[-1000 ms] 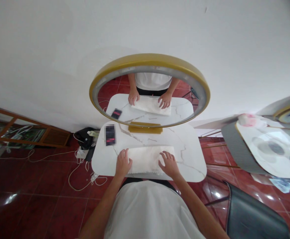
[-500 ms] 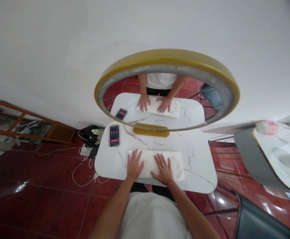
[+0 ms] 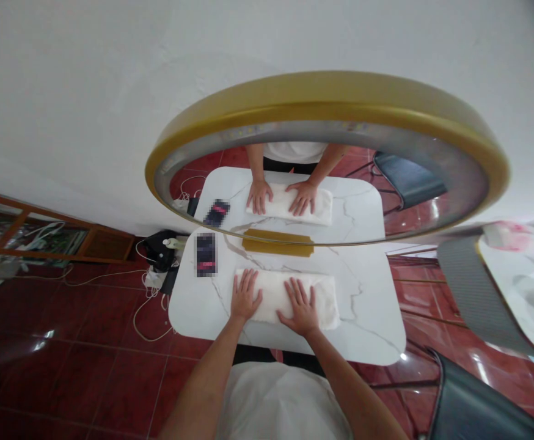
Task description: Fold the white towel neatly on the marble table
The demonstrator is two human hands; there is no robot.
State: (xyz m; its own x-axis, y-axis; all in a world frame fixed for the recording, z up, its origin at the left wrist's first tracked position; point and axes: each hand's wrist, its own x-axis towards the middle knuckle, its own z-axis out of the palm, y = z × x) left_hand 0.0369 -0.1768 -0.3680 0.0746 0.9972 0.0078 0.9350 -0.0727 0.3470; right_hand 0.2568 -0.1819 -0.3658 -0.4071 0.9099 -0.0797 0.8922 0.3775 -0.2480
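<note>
While the folded white cloth (image 3: 269, 305) lies across the near half of the pale surface (image 3: 370, 330), its long axis runs from my left to my right, with the right end angled slightly nearer to me. It forms a long flat strip, its near edge set back from the rim in front of me, and its right end looks a little rumpled.

My left hand (image 3: 245, 300) rests palm down on the left end, its fingers pointing away from me and its thumb turned inward. My right hand (image 3: 302, 310) lies palm down right of the cloth's middle, its fingers slanting away and to the left, its thumb reaching toward the other hand. On both hands the fingers are spread and nearly straight, laid flat on the cloth; how hard they press I cannot tell. My forearms stretch forward, converging toward the cloth, and the right end extends bare past my right hand.

Beyond the cloth stands the gold base (image 3: 277, 243) of a round mirror (image 3: 326, 159), which reflects both hands. Near the surface's left edge lies a dark, pixelated object (image 3: 207, 255).
</note>
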